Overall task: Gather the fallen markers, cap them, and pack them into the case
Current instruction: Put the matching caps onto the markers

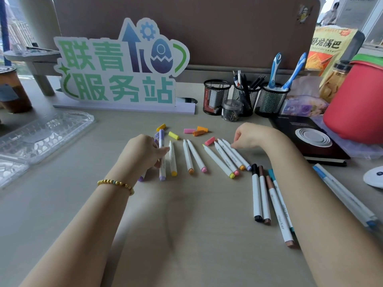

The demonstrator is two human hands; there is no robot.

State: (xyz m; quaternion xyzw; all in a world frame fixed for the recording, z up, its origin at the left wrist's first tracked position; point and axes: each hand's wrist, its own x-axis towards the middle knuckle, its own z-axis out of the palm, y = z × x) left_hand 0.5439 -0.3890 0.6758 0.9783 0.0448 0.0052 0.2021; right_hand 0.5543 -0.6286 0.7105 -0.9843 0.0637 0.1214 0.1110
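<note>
Several white markers lie uncapped on the desk, among them a yellow-ended one, an orange-ended one and a pink-ended one. Loose caps lie behind them: yellow, pink, orange. My left hand grips a purple marker that has its cap on. My right hand pinches at the tip of a marker in the right-hand group. Capped dark markers lie further right. The clear plastic case lies open at the far left.
A foam sign stands at the back. Three mesh pen cups and a clip jar sit behind the markers. A black notebook, a red container and blue pens crowd the right side.
</note>
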